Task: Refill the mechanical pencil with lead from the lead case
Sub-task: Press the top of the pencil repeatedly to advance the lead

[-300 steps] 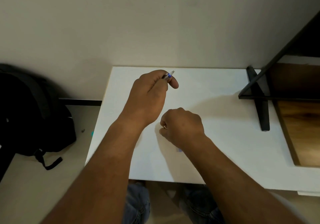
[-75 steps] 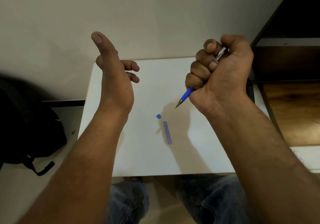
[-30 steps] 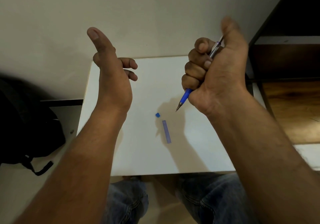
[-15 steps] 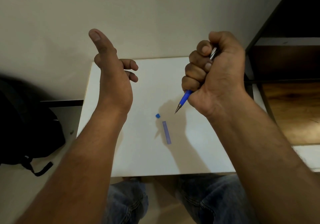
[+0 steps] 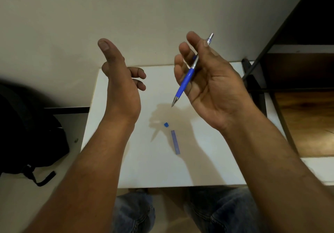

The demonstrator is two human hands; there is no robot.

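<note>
A blue and silver mechanical pencil (image 5: 188, 75) lies across the fingers of my right hand (image 5: 207, 84), palm up, thumb pressing the silver barrel; its tip points down-left over the white table (image 5: 126, 160). My left hand (image 5: 121, 81) is raised at the left, thumb up, fingers loosely curled, holding nothing. On the table between the hands lie a slim translucent blue lead case (image 5: 175, 144) and, just above it, a small blue cap (image 5: 166, 124).
A black backpack (image 5: 27, 133) sits on the floor at the left. A black metal frame (image 5: 253, 77) and a wooden shelf (image 5: 307, 120) border the table at the right. A wall runs behind the table. My knees in jeans (image 5: 137, 213) show below.
My right hand has opened from a fist around the pencil to a loose palm-up hold, so the whole pencil shows. The left hand, lead case and cap have stayed put.
</note>
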